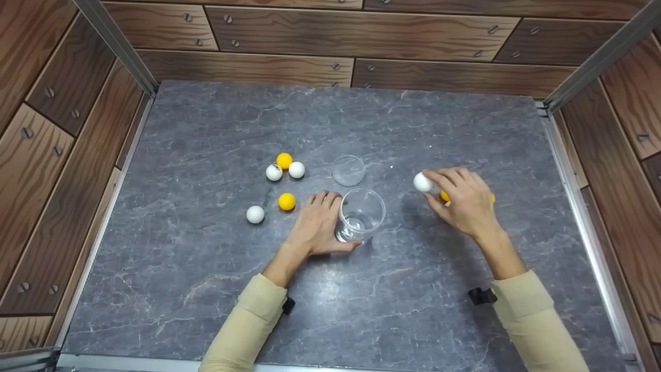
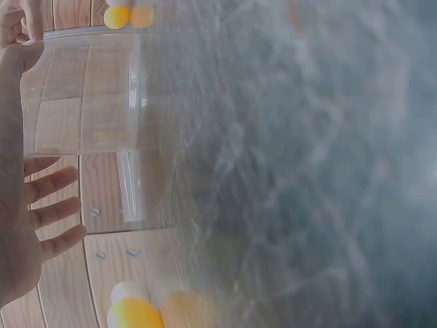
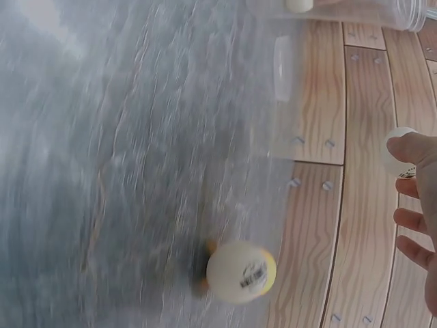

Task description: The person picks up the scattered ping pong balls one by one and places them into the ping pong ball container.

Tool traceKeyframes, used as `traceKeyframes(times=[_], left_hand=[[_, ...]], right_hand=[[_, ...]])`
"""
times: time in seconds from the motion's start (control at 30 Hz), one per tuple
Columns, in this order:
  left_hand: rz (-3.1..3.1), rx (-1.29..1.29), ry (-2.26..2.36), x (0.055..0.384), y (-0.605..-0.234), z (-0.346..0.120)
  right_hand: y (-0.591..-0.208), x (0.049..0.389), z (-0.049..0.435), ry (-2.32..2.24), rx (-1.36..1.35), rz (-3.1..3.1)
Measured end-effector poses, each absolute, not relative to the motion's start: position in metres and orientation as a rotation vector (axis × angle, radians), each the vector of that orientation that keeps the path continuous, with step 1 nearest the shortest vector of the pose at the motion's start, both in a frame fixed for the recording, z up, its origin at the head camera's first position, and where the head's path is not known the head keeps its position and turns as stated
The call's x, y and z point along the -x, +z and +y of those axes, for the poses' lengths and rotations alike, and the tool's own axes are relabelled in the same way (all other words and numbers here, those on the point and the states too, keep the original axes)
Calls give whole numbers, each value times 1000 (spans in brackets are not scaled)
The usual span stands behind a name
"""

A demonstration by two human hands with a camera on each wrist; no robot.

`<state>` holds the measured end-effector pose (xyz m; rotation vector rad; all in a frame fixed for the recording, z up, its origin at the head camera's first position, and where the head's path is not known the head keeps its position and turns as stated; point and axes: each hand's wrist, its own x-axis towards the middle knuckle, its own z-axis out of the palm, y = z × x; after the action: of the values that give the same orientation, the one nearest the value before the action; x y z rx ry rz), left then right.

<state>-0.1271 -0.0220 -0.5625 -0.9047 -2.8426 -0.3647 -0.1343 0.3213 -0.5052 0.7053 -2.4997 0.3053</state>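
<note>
My left hand point(image 1: 317, 222) holds a clear, open-topped plastic jar point(image 1: 383, 214) upright on the table, its thumb at the front and its fingers along the left side. In the left wrist view the jar point(image 2: 82, 96) lies between thumb and fingers. My right hand point(image 1: 465, 199) pinches a white ping-pong ball point(image 1: 423, 182) between thumb and fingertips, raised above the table. Beneath that hand, orange balls point(image 1: 444, 196) are partly hidden. The right wrist view shows the held ball point(image 3: 397, 154) and a printed white ball point(image 3: 235, 272) on the table.
Left of the jar lie several loose balls, among them a white ball point(image 1: 255, 214) and an orange ball point(image 1: 286, 201). A clear round lid point(image 1: 348, 170) rests flat behind the jar. Wood-patterned walls point(image 1: 289, 31) border the grey marbled table point(image 1: 206, 289).
</note>
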Motion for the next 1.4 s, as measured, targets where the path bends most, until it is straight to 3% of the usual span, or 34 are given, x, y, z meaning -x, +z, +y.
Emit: traceKeyframes(times=[0.77,1.4], left_hand=[[-2836,890,-349,126,-565,-22],[-2836,902,-319,126,-562,-21]], right_hand=[[-484,115,258,663,-794,-2353],[-482,111,229,617,-998,-2399]])
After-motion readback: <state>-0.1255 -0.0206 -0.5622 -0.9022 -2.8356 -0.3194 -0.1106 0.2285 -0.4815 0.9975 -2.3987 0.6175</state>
